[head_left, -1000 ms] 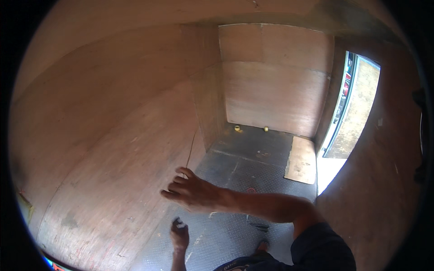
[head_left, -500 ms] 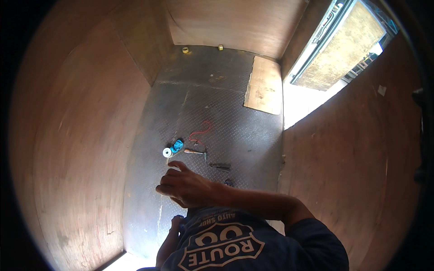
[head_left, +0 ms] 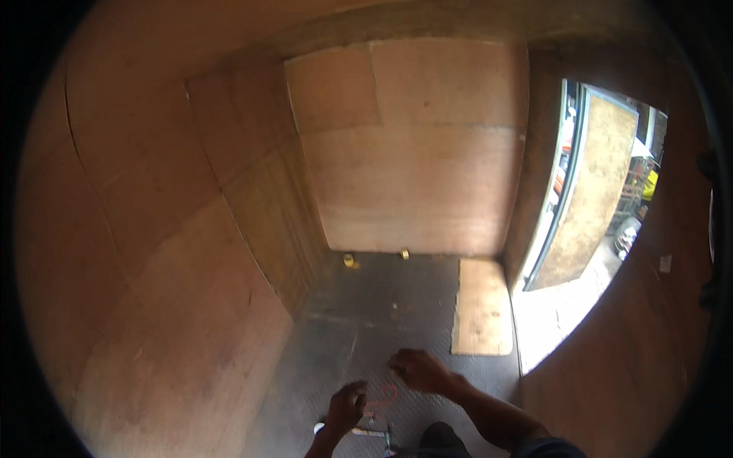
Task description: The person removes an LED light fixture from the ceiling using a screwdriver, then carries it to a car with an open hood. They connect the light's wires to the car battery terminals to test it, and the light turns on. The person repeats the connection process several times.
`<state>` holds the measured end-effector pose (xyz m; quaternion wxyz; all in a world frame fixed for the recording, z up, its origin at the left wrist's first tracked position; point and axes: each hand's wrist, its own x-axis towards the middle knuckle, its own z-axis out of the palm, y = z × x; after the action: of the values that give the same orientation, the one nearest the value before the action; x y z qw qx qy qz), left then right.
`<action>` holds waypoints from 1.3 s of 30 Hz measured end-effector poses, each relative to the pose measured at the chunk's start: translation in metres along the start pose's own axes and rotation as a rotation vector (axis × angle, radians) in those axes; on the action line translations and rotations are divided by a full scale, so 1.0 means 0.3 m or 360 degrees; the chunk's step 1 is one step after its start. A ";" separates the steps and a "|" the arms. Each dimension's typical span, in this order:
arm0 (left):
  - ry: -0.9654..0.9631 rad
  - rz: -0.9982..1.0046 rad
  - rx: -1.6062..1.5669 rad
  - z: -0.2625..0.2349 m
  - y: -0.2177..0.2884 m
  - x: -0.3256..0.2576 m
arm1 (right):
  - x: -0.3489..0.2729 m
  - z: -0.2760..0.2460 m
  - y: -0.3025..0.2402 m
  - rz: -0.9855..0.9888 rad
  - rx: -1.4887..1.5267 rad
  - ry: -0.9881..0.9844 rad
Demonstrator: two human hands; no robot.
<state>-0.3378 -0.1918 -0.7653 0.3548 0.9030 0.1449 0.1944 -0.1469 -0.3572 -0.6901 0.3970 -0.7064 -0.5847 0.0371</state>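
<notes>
Both my hands are raised over the dark metal floor (head_left: 374, 290), a short way apart. My left hand (head_left: 347, 408) is closed with its fingers curled. My right hand (head_left: 418, 370) is bent inward toward it, fingers drawn together. Anything between the fingers of either hand is too small or dark to make out. Below them on the floor lies a thin red cord (head_left: 388, 395). A hammer (head_left: 369, 433) lies close by, partly cut off by the lower edge. Beside my left wrist shows a white roll (head_left: 319, 429).
Two yellow tape rolls, one at the left (head_left: 349, 260) and one further right (head_left: 405, 253), sit by the plywood end wall (head_left: 420, 183). A cardboard sheet (head_left: 482, 309) lies at the right, beside a bright doorway with a panelled door (head_left: 588, 191). Plywood walls (head_left: 168, 328) enclose the space.
The view has tilted up toward the end wall, so the floor items sit lower. My left hand has risen into view beside the right. My right hand has moved away from my body.
</notes>
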 end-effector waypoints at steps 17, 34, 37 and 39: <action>0.1678 0.1314 0.2183 -1.313 1.448 1.756 | 1.864 -1.407 -0.190 -0.1152 0.0966 0.1195; 0.1657 0.1112 0.2284 -1.480 1.462 2.112 | 2.251 -1.444 -0.266 -0.1280 0.1167 0.1016; 0.1715 0.0955 0.2148 -1.480 1.478 2.114 | 2.265 -1.451 -0.268 -0.1239 0.0626 0.1487; 0.1558 0.1323 0.2159 -1.486 1.477 2.128 | 2.266 -1.449 -0.267 -0.1213 0.0611 0.1569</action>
<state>0.0781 0.0109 0.0020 -0.4468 0.7140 0.0261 0.5384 0.2270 -0.0007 -0.0651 0.7232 -0.3003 -0.5266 -0.3309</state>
